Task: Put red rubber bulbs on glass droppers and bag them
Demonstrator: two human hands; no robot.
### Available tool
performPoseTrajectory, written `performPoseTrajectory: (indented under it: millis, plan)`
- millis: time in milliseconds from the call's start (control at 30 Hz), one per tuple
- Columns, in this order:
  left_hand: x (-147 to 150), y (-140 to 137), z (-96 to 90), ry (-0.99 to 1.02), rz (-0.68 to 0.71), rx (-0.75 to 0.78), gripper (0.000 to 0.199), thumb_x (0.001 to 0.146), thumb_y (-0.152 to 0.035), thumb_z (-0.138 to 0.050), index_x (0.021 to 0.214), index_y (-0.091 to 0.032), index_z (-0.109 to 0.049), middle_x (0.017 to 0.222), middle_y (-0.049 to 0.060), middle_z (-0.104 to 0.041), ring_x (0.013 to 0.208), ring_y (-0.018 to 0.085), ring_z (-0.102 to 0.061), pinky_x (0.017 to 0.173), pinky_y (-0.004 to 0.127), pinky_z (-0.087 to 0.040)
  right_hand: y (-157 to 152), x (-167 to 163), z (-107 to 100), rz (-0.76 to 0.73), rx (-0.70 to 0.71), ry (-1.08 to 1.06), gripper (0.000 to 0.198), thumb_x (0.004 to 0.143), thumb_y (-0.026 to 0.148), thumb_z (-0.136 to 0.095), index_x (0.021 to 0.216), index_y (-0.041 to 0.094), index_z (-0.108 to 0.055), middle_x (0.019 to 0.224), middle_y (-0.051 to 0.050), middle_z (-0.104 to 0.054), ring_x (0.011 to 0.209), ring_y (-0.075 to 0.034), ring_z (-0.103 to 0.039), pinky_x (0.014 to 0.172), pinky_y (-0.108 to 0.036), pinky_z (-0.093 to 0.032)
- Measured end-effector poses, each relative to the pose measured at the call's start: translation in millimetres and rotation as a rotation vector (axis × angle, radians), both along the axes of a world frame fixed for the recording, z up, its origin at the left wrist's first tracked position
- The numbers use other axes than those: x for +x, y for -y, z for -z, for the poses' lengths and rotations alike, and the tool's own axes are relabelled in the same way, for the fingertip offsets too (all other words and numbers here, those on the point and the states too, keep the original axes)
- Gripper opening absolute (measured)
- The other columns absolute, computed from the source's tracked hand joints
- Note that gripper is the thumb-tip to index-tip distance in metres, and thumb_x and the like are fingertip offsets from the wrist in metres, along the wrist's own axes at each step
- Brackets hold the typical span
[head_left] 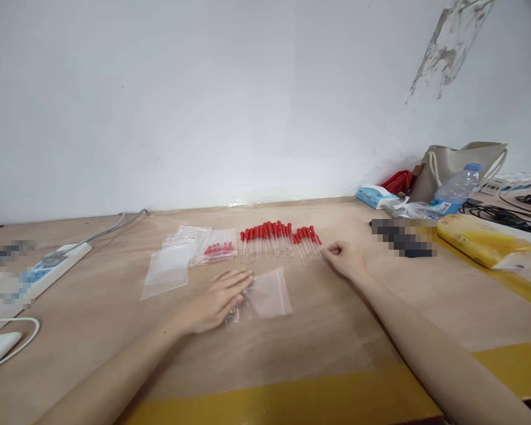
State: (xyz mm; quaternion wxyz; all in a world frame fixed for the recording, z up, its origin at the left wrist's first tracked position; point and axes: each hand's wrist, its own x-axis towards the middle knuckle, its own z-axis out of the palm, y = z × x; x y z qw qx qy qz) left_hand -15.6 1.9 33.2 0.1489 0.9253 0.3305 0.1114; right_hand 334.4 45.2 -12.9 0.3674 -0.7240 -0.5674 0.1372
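My left hand (223, 298) lies flat with its fingers stretched out on a clear zip bag (269, 293). Part of the bag is hidden beneath the fingers. At the right end of a row of glass droppers with red bulbs (269, 233), my right hand (346, 258) pinches the outermost dropper (320, 242). A smaller group of droppers (307, 239) sits at that end, tubes pointing towards me. Further left, a zip bag with several red-bulbed droppers (219, 248) lies beside a stack of flat clear zip bags (168, 270).
A white power strip (66, 260) and cables lie at the left. To the right are a blue tissue pack (376, 196), a plastic bottle (458, 188), a beige bag (446, 168), a yellow tissue pack (482, 239) and a blurred dark object (402, 237). A wall (248, 106) stands behind.
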Motion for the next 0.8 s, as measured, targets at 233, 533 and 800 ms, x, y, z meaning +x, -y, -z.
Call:
performPoseTrajectory:
  millis: [233, 533, 800]
  plan:
    - [24, 9, 18.5, -0.035, 0.073, 0.021, 0.048, 0.089, -0.038, -0.038, 0.135, -0.030, -0.025, 0.142, 0.004, -0.026, 0.131, 0.022, -0.020, 0.106, 0.048, -0.013, -9, -14, 1, 0.060, -0.097, 0.062, 0.023, 0.066, 0.042, -0.056, 0.071, 0.020, -0.061, 0.075, -0.005, -0.064, 0.069, -0.018, -0.058, 0.054, -0.026, -0.036]
    - [37, 27, 24.2, 0.102, -0.052, 0.097, 0.033, 0.087, -0.034, -0.043, 0.118, -0.028, -0.052, 0.118, 0.007, -0.054, 0.105, 0.023, -0.047, 0.091, 0.043, -0.032, -16, -3, 8, 0.054, -0.099, 0.206, 0.026, 0.073, 0.023, -0.049, 0.098, 0.014, -0.051, 0.083, -0.010, -0.063, 0.077, -0.019, -0.058, 0.063, -0.027, -0.041]
    - [37, 20, 32.4, 0.182, -0.050, 0.104, 0.031, 0.086, -0.029, -0.045, 0.114, -0.026, -0.056, 0.121, 0.006, -0.052, 0.117, 0.023, -0.040, 0.101, 0.046, -0.027, 0, -19, -2, 0.140, -0.070, 0.683, 0.027, 0.075, 0.012, -0.040, 0.097, 0.005, -0.054, 0.095, -0.024, -0.055, 0.091, -0.032, -0.052, 0.073, -0.038, -0.037]
